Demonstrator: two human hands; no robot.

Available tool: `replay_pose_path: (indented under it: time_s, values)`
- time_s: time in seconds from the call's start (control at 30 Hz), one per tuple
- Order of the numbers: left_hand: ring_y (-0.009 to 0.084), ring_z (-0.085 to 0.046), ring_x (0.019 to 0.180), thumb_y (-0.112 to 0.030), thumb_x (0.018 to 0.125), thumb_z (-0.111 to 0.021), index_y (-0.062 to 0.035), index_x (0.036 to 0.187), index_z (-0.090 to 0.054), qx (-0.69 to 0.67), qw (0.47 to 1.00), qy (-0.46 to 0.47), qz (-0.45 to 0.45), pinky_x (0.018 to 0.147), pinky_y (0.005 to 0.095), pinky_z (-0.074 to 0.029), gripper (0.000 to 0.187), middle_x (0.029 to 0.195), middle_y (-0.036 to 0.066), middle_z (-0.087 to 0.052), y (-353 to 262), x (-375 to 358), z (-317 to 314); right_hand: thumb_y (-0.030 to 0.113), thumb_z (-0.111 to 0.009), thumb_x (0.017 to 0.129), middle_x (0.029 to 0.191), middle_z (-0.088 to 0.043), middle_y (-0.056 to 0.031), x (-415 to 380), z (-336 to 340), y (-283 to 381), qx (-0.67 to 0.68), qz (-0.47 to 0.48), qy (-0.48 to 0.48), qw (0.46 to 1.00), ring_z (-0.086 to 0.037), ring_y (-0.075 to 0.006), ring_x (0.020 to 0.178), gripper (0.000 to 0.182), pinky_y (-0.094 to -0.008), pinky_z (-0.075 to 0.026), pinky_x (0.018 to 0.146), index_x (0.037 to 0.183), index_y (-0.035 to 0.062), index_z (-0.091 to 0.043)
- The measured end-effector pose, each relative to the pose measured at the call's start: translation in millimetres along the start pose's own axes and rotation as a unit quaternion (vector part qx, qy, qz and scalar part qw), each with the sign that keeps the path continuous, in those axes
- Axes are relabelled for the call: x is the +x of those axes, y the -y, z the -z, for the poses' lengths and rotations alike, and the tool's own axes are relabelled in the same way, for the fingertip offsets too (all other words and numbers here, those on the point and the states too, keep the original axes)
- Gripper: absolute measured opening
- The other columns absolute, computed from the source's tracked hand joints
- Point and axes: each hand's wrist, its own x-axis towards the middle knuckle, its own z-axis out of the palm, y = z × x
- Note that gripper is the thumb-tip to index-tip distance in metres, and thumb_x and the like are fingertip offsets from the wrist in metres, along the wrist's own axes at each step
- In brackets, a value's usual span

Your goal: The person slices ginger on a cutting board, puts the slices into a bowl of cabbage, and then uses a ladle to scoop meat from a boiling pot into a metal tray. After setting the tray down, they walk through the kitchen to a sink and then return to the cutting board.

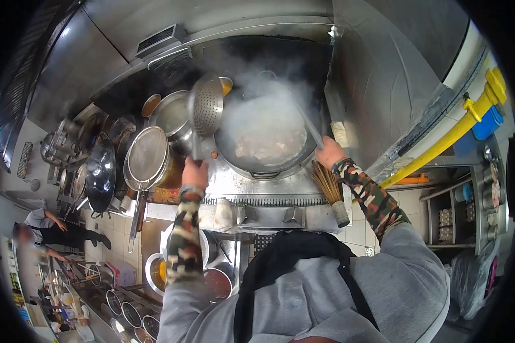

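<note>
Left hand point(195, 172): fist closed round the handle of a perforated ladle point(208, 106), long axis running away from me, bowl by the wok's left edge. Right hand point(330, 153): fingers wrapped round a long-handled tool point(309, 124), slanting forward and left into steam, far end hidden. The wok point(233, 161) sits ahead, between my hands; right nearer its rim. Pale food point(269, 147) inside, blurred. Count: one steaming wok, one perforated ladle, one long-handled tool, one stick brush point(329, 191) near my right hand
</note>
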Motion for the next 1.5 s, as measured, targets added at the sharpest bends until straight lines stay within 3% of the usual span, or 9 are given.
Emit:
replay_pose_path:
  time_s: [0.27, 0.4, 0.47, 0.63, 0.7, 0.77, 0.87, 1.27, 1.5]
  values:
    - [0.0404, -0.066, 0.096, -0.020, 0.086, -0.055, 0.0046, 0.123, -0.050, 0.196, 0.959, 0.149, 0.139, 0.084, 0.0433, -0.053, 0.045, 0.097, 0.023, -0.069, -19, 18, -79, 0.022, -0.058, 0.084, 0.101, -0.061, -0.0312, -58, -23, -21, 0.061, -0.080, 0.103, 0.990, -0.062, -0.0436, 0.096, 0.040, -0.0454, -0.050, 0.086, 0.107, -0.0100, -0.052]
    - [0.0273, -0.070, 0.079, -0.021, 0.080, -0.058, -0.0040, 0.083, -0.071, 0.362, 0.798, 0.382, -0.292, 0.075, 0.0382, -0.055, 0.022, 0.084, 0.014, -0.072, -47, 2, -70, 0.019, -0.060, 0.082, 0.092, -0.063, -0.0284, -101, -32, 15, 0.070, -0.030, 0.203, 0.976, -0.065, -0.0411, 0.083, 0.042, -0.0442, -0.052, 0.078, 0.108, -0.0125, -0.051]
    - [0.0244, -0.067, 0.067, -0.025, 0.089, -0.053, -0.0019, 0.083, -0.067, 0.197, 0.878, 0.397, -0.180, 0.064, 0.0385, -0.053, 0.027, 0.076, 0.012, -0.069, -40, -3, -92, 0.015, -0.061, 0.080, 0.080, -0.061, -0.0265, -99, -50, 28, 0.384, -0.251, 0.209, 0.864, -0.065, -0.0382, 0.070, 0.036, -0.0425, -0.054, 0.068, 0.100, -0.0144, -0.053]
    - [0.0247, -0.064, 0.058, -0.022, 0.092, -0.045, -0.0031, 0.072, -0.064, -0.019, 0.899, 0.437, 0.020, 0.056, 0.0378, -0.051, 0.034, 0.065, 0.009, -0.066, -45, 5, -126, 0.012, -0.061, 0.078, 0.071, -0.059, -0.0241, -84, -53, 18, 0.274, -0.065, 0.213, 0.935, -0.063, -0.0315, 0.054, 0.031, -0.0394, -0.052, 0.053, 0.092, -0.0145, -0.054]
    - [0.0191, -0.054, 0.048, -0.020, 0.093, -0.049, -0.0065, 0.070, -0.055, -0.330, 0.786, 0.396, 0.342, 0.046, 0.0337, -0.046, 0.027, 0.059, 0.003, -0.056, -54, 4, -117, 0.012, -0.061, 0.078, 0.071, -0.060, -0.0239, -77, -54, 10, 0.164, 0.075, 0.190, 0.965, -0.062, -0.0305, 0.052, 0.030, -0.0388, -0.052, 0.052, 0.092, -0.0136, -0.055]
    - [0.0149, -0.050, 0.046, -0.018, 0.093, -0.051, -0.0090, 0.071, -0.050, -0.393, 0.718, 0.430, 0.381, 0.043, 0.0300, -0.042, 0.024, 0.059, 0.000, -0.052, -62, 3, -104, 0.016, -0.063, 0.078, 0.083, -0.064, -0.0249, -82, -14, 49, 0.195, -0.147, 0.230, 0.942, -0.067, -0.0339, 0.072, 0.032, -0.0402, -0.054, 0.068, 0.098, -0.0094, -0.060]
    - [0.0065, -0.043, 0.045, -0.018, 0.093, -0.053, -0.0127, 0.073, -0.045, -0.463, 0.636, 0.502, 0.359, 0.040, 0.0219, -0.036, 0.022, 0.061, -0.004, -0.048, -62, -4, -81, 0.018, -0.064, 0.079, 0.090, -0.066, -0.0232, -70, -2, 36, 0.072, 0.057, 0.164, 0.982, -0.066, -0.0362, 0.085, 0.034, -0.0408, -0.052, 0.079, 0.104, -0.0050, -0.062]
    - [0.0213, -0.059, 0.045, -0.017, 0.088, -0.059, 0.0009, 0.068, -0.061, -0.123, 0.921, 0.288, 0.230, 0.043, 0.0350, -0.047, 0.026, 0.058, 0.009, -0.061, -45, 11, -47, 0.016, -0.051, 0.088, 0.091, -0.067, -0.0253, 93, 28, 51, -0.204, 0.153, 0.028, 0.967, -0.066, -0.0405, 0.089, 0.026, -0.0484, -0.052, 0.080, 0.107, -0.0016, -0.058]
    - [0.0330, -0.071, 0.071, -0.013, 0.083, -0.052, 0.0098, 0.084, -0.063, 0.186, 0.960, 0.196, 0.076, 0.066, 0.0397, -0.056, 0.025, 0.075, 0.024, -0.068, -28, 58, -56, 0.005, -0.047, 0.087, 0.092, -0.069, -0.0231, 81, 43, 60, -0.336, 0.205, 0.012, 0.919, -0.069, -0.0362, 0.087, 0.026, -0.0448, -0.056, 0.073, 0.108, -0.0077, -0.057]
